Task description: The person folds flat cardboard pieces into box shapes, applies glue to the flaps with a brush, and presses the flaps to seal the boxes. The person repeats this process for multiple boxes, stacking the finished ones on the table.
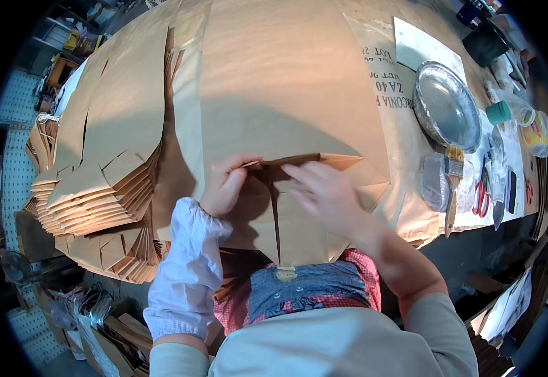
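A large brown paper bag lies flat in front of me, its near end partly folded into flaps. My left hand, in a pale checked sleeve cover, pinches the raised edge of the fold at its left side. Over the right part of that fold is my right hand, slightly blurred, with its fingers stretched out and apart against the paper. Between the hands a dark slit runs down the near flap toward my lap. The undersides of my fingers are hidden.
Stacked folded paper bags overhang the table's left edge. On the right are a metal basin, a brush, red-handled scissors, a green cup and a dark bucket. A small fan stands at far left.
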`<act>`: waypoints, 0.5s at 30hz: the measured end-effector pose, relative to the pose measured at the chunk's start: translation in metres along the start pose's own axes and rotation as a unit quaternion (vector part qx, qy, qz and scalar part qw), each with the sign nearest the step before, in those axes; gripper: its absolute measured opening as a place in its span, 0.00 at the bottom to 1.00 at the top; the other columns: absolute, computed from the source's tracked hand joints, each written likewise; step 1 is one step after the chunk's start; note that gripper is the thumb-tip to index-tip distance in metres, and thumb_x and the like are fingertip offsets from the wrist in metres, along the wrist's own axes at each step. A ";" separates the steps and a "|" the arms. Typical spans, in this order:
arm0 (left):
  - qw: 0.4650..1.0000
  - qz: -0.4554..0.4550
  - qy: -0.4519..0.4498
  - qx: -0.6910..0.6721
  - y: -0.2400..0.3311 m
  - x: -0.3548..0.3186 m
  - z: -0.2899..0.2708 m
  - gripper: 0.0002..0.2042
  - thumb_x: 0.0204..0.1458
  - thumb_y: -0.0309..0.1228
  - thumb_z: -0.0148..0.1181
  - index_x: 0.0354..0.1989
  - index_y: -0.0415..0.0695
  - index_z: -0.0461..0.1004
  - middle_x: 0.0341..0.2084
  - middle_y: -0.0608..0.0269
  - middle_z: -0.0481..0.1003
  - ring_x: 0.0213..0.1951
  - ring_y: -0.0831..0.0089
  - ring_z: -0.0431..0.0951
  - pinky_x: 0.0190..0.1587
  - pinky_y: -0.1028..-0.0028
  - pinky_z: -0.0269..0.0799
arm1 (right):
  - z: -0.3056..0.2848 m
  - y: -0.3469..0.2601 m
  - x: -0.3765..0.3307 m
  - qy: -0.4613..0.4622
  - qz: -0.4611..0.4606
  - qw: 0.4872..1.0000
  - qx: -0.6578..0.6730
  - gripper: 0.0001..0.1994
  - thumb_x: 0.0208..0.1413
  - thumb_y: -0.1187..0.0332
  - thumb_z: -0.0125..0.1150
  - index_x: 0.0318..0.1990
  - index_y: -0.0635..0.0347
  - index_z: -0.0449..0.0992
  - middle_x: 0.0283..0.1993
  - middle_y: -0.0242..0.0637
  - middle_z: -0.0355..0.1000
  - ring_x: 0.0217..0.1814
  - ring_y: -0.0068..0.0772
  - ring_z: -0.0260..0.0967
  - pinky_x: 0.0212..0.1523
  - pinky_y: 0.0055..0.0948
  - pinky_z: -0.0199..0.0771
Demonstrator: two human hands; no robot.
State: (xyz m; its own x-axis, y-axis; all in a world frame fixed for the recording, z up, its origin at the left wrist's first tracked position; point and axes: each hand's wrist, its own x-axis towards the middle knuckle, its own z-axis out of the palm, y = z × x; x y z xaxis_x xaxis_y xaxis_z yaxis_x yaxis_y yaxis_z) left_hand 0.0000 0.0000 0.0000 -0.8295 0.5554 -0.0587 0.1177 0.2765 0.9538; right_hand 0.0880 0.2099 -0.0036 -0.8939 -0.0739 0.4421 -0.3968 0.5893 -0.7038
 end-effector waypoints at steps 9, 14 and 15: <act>0.979 0.019 0.062 0.192 -0.023 0.081 0.012 0.06 0.45 0.21 0.52 0.32 0.35 0.73 0.26 0.66 0.73 0.28 0.79 0.69 0.29 0.76 0.67 | 0.058 -0.027 0.017 0.052 0.022 0.998 0.008 0.07 0.41 0.72 0.65 0.21 0.60 0.71 0.19 0.39 0.67 0.22 0.40 0.69 0.24 0.36 0.69; 0.990 -0.087 0.006 0.110 -0.018 0.080 0.012 0.14 0.41 0.28 0.64 0.37 0.37 0.74 0.26 0.54 0.75 0.31 0.67 0.75 0.33 0.70 0.71 | -0.014 -0.041 0.053 -0.055 0.012 0.965 -0.254 0.09 0.42 0.66 0.66 0.30 0.55 0.75 0.39 0.35 0.70 0.44 0.41 0.69 0.36 0.40 0.71; 0.989 -0.099 -0.003 0.107 -0.009 0.083 0.008 0.17 0.40 0.31 0.66 0.40 0.37 0.75 0.27 0.47 0.77 0.33 0.61 0.79 0.35 0.67 0.73 | -0.025 -0.022 0.064 -0.084 -0.070 0.961 -0.255 0.10 0.41 0.66 0.66 0.33 0.56 0.75 0.39 0.35 0.71 0.44 0.39 0.70 0.34 0.39 0.72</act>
State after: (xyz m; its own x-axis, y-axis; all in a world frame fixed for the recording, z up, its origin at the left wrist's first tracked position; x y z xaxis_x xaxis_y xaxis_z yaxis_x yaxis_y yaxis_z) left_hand -0.0652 0.0496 -0.0158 -0.8442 0.4788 -0.2410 0.0663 0.5394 0.8394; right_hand 0.0453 0.2122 0.0544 -0.8775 -0.2851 0.3856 -0.3999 0.8788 -0.2603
